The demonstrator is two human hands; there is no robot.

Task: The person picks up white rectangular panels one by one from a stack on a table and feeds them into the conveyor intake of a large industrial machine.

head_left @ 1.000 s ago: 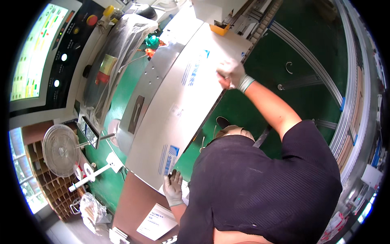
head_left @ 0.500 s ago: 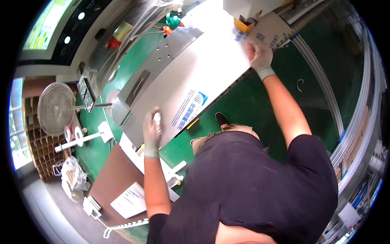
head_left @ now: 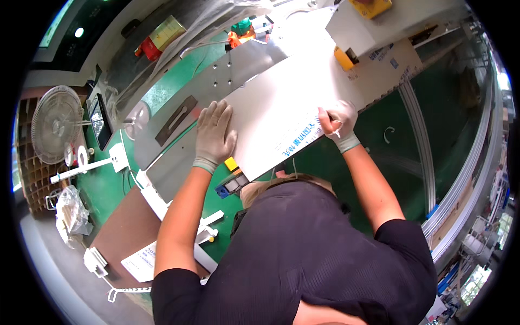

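Observation:
A long white panel (head_left: 281,108) with a blue printed sticker lies across the machine bed. My left hand (head_left: 214,134), in a grey glove, rests flat with fingers spread on the panel's left end, where it meets a grey metal plate (head_left: 179,162). My right hand (head_left: 337,120), also gloved, is closed on the panel's near edge beside the sticker, gripping it. Both forearms come up from my black shirt at the bottom.
A yellow-and-white housing (head_left: 368,21) stands at the back right. A fan (head_left: 54,122) and white brackets (head_left: 89,168) sit at the left on the green surface. A brown board (head_left: 122,233) with a paper label lies at the lower left. Curved metal rails (head_left: 455,179) run down the right.
My left hand has moved up onto the panel's left end and lies flat. My right hand has slid down to the near edge by the sticker.

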